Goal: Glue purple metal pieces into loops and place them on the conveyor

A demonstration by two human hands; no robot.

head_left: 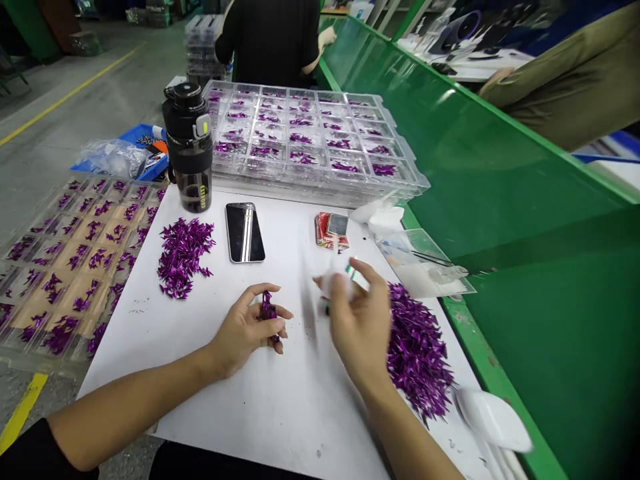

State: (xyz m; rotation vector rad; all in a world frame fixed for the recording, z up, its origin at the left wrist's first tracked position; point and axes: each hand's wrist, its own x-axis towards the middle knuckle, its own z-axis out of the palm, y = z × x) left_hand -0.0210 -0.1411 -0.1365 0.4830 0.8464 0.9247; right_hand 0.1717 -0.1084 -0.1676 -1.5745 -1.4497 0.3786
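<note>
Near the middle of the white table (280, 407), my left hand (253, 325) holds a few shiny purple pieces (269, 308) between thumb and fingers. To its right, my right hand (361, 313) is curled round a small whitish object (336, 283) with a green part, blurred by motion, so its kind cannot be made out. A large pile of pointed purple pieces (417, 353) lies just right of my right hand. A smaller purple pile (184, 257) sits at the back left, beside a black phone (245, 232).
A dark bottle (189, 147) stands at the back left, before stacked clear compartment trays (315, 175). Another compartment tray (65, 267) is at the left. A red packet (325, 231), a plastic bag (425, 263), a white scoop (494, 419) and a green barrier (525, 267) are rightward. A person (273, 40) is beyond.
</note>
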